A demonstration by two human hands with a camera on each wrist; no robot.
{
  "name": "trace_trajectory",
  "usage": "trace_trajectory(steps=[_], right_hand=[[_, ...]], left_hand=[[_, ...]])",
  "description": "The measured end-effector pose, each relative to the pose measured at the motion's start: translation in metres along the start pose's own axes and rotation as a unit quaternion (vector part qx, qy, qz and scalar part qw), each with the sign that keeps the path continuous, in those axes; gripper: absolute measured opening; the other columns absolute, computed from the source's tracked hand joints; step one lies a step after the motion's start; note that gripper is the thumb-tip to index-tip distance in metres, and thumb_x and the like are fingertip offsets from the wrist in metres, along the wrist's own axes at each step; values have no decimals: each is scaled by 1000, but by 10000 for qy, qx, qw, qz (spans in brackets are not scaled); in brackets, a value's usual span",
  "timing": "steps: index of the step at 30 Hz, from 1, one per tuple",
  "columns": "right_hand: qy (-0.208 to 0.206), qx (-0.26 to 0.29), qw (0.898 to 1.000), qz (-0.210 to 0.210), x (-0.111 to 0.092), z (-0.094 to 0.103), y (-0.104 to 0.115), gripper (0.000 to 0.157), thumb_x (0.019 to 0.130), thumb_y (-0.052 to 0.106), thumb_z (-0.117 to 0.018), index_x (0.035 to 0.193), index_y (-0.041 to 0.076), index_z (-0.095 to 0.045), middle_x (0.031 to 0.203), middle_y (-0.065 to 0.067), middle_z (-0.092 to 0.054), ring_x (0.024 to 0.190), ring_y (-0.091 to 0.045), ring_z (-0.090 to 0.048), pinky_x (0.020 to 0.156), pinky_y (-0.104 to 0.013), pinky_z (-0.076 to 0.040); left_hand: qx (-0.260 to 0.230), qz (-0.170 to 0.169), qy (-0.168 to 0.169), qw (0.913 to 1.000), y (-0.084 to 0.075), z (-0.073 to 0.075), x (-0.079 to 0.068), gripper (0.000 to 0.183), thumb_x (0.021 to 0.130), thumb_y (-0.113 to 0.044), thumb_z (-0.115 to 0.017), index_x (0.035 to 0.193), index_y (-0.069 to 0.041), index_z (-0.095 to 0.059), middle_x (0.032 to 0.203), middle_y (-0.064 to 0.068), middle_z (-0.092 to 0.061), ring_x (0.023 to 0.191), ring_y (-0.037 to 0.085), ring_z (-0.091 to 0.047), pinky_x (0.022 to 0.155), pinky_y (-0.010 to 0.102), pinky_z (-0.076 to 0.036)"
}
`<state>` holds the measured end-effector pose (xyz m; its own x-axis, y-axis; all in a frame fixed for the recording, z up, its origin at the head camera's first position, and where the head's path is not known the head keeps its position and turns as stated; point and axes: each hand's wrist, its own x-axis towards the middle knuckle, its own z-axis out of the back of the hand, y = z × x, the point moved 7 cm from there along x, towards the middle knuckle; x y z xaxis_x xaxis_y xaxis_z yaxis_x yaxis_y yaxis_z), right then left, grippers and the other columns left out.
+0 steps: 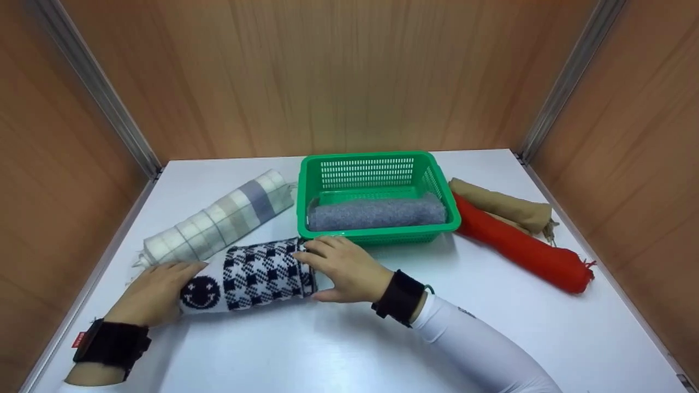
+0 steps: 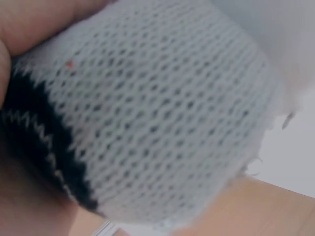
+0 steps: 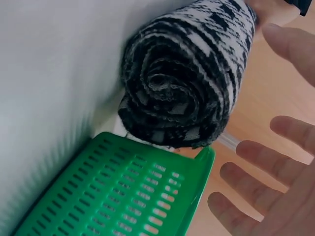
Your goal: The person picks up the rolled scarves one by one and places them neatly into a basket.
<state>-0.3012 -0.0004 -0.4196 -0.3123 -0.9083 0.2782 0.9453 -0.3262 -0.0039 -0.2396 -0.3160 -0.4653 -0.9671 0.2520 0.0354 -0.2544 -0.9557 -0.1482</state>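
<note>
White tabletop (image 1: 327, 355), wood-panel walls (image 1: 338, 76). Left hand (image 1: 158, 289) clamped round the smiley end of a black-and-white knit roll (image 1: 265, 275); right hand (image 1: 347, 267) at its other end, fingers spread apart. Beyond the left fingers — pale checked roll (image 1: 221, 218). Just past the right fingertips — green basket (image 1: 377, 193), grey roll (image 1: 377, 213) inside.

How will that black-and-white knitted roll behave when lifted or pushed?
The knitted roll looks like soft yarn, so it would probably squash or sag rather than break. Its round shape suggests it may roll when pushed. No tie shows around its coiled end, so it might unwind.
</note>
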Motion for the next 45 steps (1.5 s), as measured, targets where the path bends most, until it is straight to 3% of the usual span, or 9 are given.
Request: trace_trajectory(steps=[10,22,27,45], right_hand=[[208,43,9998,-67,11,-6,7,90,89,58,-85,161,16,-49,158,-12,-58,146,-32,-57,124,-47,-47],[516,-216,9984,99,32,-22,24,94,89,62,-83,163,18,-46,158,-10,-57,145,-27,-57,127,-43,-43],[715,-196,9972,-2,37,-31,24,96,89,62,-83,165,18,-43,159,-10,-56,146,-27,-57,126,-44,-43],[1331,-200,9886,-669,47,-57,22,112,85,69,-83,172,22,-29,164,-13,-50,149,-32,-54,125,-52,-44]], left_hand=[[139,-222,-88,9996,-5,-1,2,95,63,11,-90,152,-6,-60,145,23,-67,134,52,-60,114,76,-40],[191,-462,-354,9981,-8,-1,-1,94,63,21,-81,150,-8,-63,144,17,-70,134,48,-62,113,73,-43],[288,-583,-433,9969,-9,0,-3,91,65,15,-86,150,-7,-63,143,17,-70,132,47,-64,111,71,-46],[111,-414,-209,9989,-5,-4,-3,96,62,12,-88,153,-6,-60,146,20,-67,135,50,-60,115,74,-42]])
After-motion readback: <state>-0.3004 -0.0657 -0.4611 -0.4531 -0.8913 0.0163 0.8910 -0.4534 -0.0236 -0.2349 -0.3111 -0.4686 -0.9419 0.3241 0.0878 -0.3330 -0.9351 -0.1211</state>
